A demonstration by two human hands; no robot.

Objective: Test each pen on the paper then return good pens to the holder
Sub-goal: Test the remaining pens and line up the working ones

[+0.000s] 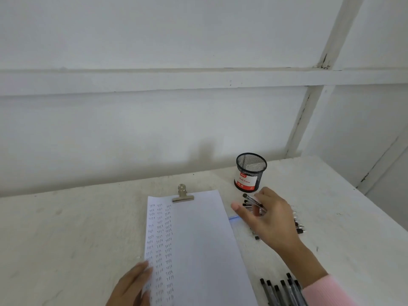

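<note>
Fingers of our right hand (270, 219) pinch a clear black-capped pen (252, 200) near the black mesh holder (251, 171); our left hand (132, 286), fingers straight, presses the white clipped paper (205, 239) at its left edge.

We can read "Ball Pens" on the red-and-white label (245, 181) of the mesh holder (251, 166); the paper (198, 239) carries columns of small scribbles, too blurred to read.

My only view is head-worn, looking forward and down across the table (66, 228). Wall (154, 40) fills the upper half; paper (203, 239) lies close at lower centre, holder (250, 173) farther, right of centre.
</note>
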